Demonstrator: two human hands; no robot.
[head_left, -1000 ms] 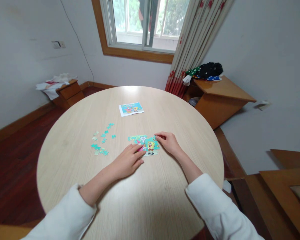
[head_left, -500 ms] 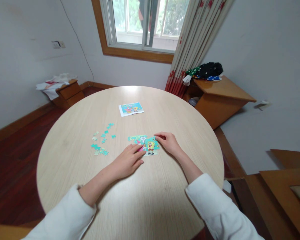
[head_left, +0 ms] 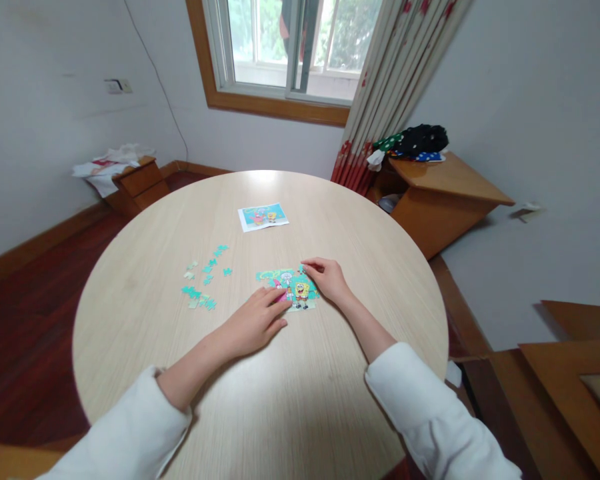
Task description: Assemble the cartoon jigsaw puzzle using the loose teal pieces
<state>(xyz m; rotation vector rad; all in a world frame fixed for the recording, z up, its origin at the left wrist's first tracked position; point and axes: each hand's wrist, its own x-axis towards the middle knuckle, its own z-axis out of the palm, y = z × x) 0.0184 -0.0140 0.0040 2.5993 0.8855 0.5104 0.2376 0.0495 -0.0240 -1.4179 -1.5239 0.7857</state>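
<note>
Nearby, the tabletop (head_left: 300, 407) is crossed by two forearms in pale sleeves (head_left: 130, 420). The left hand (head_left: 255, 321) is laid palm down, fingers extended and a little apart, over the lower left part of a partly joined puzzle (head_left: 293, 283) near the middle of the table. Nothing is seen pinched there; how hard the puzzle is pressed cannot be told. If too lightly, the whole could be skewed by a push from the opposite side; if dragged, joined parts could be pulled open. Some of the design is covered by these fingers, so a loosened seam beneath could be missed.

At the puzzle's upper right edge, the right hand (head_left: 325, 279) is placed with thumb and forefinger narrowed; a small teal piece (head_left: 301, 270) appears to be held at the tips. Its outline is too small to be read. Were it wrongly turned and forced, a tab could be bent or a neighbour lifted.

To the left, loose pieces (head_left: 193, 293) are strewn, some bunched together. By a careless sweep of the left arm, they could be scattered. One could easily be mistaken for another, teal being shared by most.

Farther off, a printed picture (head_left: 264, 217) is laid, well apart from both hands.
</note>
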